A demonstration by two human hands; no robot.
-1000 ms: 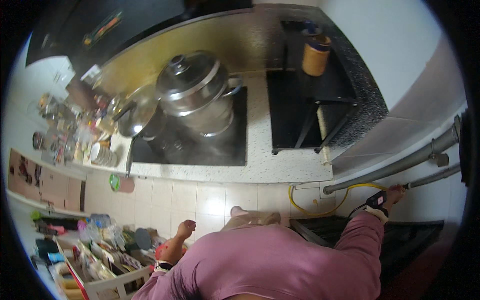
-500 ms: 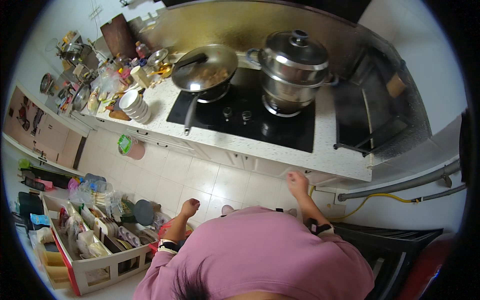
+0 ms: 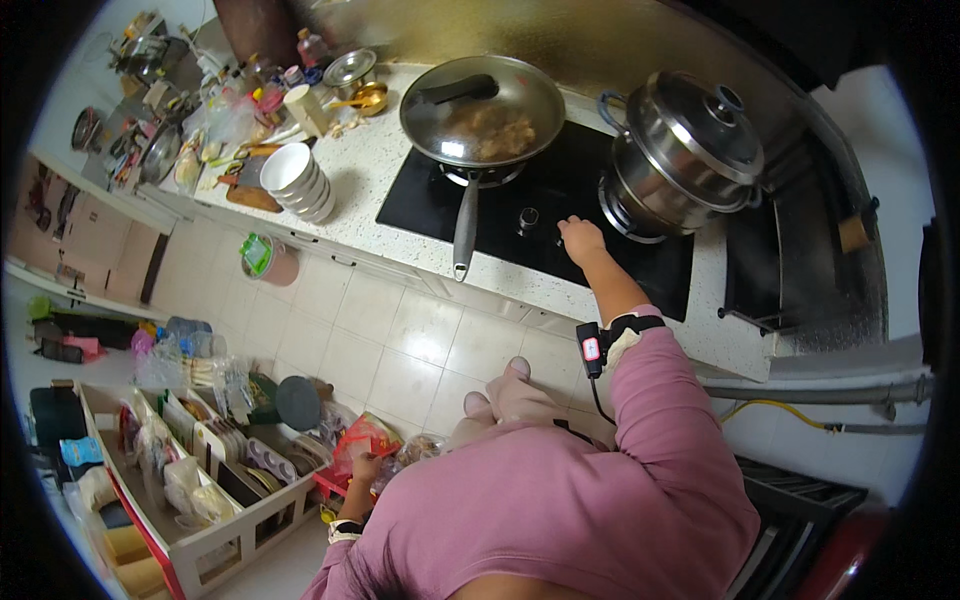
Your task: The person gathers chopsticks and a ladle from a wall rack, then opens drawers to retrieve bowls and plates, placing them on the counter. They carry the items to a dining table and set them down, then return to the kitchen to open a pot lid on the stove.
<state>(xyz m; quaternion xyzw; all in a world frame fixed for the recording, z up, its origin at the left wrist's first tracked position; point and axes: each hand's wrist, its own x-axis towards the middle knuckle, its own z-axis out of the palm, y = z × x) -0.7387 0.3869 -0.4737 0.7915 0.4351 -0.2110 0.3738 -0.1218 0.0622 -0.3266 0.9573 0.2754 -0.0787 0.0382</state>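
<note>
My right hand [image 3: 581, 241] reaches over the black gas hob [image 3: 545, 258], its fingers closed round the right-hand control knob, which they mostly cover. Left of it, the other knob [image 3: 527, 221] shows plainly. My left hand [image 3: 366, 468] hangs low at my side with curled fingers and nothing visible in it, near a red plastic bag [image 3: 366, 437]. On the left burner sits a wok [image 3: 466, 217] under a glass lid [image 3: 450, 120], with brown food inside. A tall steel steamer pot [image 3: 665, 165] with a lid stands on the right burner.
Stacked white bowls [image 3: 297, 180] stand on the speckled counter [image 3: 350, 195], left of the hob. Bottles, bags and a lidded steel pot [image 3: 350, 70] crowd behind them. A pinkish bin [image 3: 270, 262] is below. A white storage rack [image 3: 215, 550] is at lower left.
My right hand has risen from beside my body to the hob knob. My left hand has dropped lower. The view has shifted, bringing the hob nearer.
</note>
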